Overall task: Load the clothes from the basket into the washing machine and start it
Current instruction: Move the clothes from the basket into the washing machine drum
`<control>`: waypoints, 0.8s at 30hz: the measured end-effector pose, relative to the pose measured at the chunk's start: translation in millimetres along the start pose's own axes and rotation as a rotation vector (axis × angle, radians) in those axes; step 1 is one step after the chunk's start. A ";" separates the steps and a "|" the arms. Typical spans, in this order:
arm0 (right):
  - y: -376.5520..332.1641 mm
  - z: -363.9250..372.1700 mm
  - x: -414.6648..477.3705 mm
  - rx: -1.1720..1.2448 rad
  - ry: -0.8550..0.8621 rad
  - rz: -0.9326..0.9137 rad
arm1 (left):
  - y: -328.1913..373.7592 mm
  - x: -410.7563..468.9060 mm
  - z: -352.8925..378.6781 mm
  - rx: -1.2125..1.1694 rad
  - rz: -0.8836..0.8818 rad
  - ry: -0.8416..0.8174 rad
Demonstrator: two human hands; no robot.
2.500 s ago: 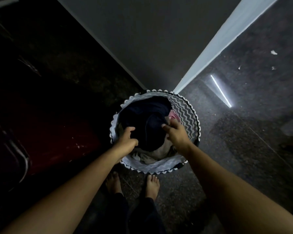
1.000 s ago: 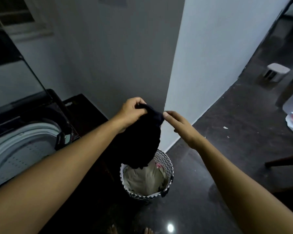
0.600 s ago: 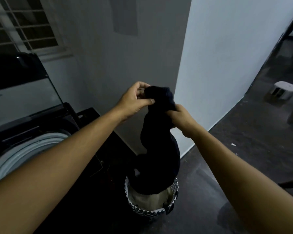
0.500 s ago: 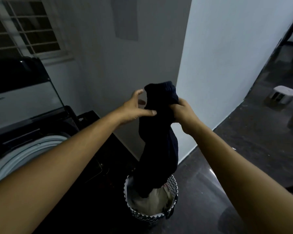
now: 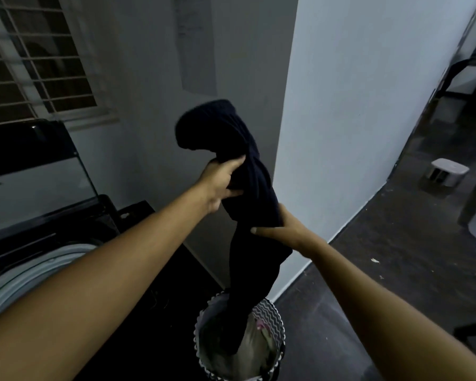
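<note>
Position at far left: black top-loading washing machine (image 5: 47, 226), lid raised, pale drum rim (image 5: 25, 273) exposed below the barred window (image 5: 39, 59). The drum interior is out of view, so no load can be confirmed.

Left hand (image 5: 220, 185) is closed round the dark navy garment (image 5: 248, 193) at about its upper third, fingers curled into the cloth. The bunched top end flops over above the knuckles. Half a second earlier this hand lay open beside the cloth while the right held the top. The grips have since been exchanged hand over hand, and the garment stands higher.

Below, its tail hangs into the round zigzag-patterned fabric basket (image 5: 272, 314), above the beige clothes (image 5: 256, 339) left inside.

Right hand (image 5: 283, 229) holds the garment lower down, thumb across the front, fingers hidden behind.

Assessment: first item is nearly clear of the basket. It needs one more lift, then a swing left to the drum. Risk: the trailing end may drag other pieces out.

Small white stool (image 5: 448, 174) sits on the dark floor at right, well apart and of no bearing.
</note>
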State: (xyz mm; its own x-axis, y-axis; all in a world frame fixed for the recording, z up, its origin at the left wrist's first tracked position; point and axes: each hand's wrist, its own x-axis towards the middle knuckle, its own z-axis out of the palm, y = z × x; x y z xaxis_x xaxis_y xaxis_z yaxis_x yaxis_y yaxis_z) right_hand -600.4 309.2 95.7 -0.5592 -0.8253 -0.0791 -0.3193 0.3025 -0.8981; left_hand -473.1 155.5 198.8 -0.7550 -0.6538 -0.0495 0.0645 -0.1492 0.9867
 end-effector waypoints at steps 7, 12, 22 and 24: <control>-32.7 -13.7 16.3 0.319 0.262 -0.090 | 12.8 1.8 -42.2 0.590 -0.232 0.074; -84.0 -25.3 35.9 0.260 0.339 -0.163 | 8.0 4.7 -69.9 1.099 0.171 0.175; -137.6 -22.6 22.6 0.251 0.083 -0.450 | 1.4 17.6 -27.4 0.570 0.253 0.165; -113.0 -28.4 22.1 0.175 0.109 -0.477 | 6.3 17.4 -29.0 0.421 0.262 0.212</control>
State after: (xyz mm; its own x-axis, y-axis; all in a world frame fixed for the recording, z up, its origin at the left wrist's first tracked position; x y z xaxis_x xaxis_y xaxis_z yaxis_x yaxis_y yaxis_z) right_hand -598.5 270.4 207.7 -0.4619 -0.7945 0.3943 -0.4305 -0.1878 -0.8828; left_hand -467.0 121.7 199.7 -0.5977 -0.7710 0.2197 -0.0670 0.3212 0.9446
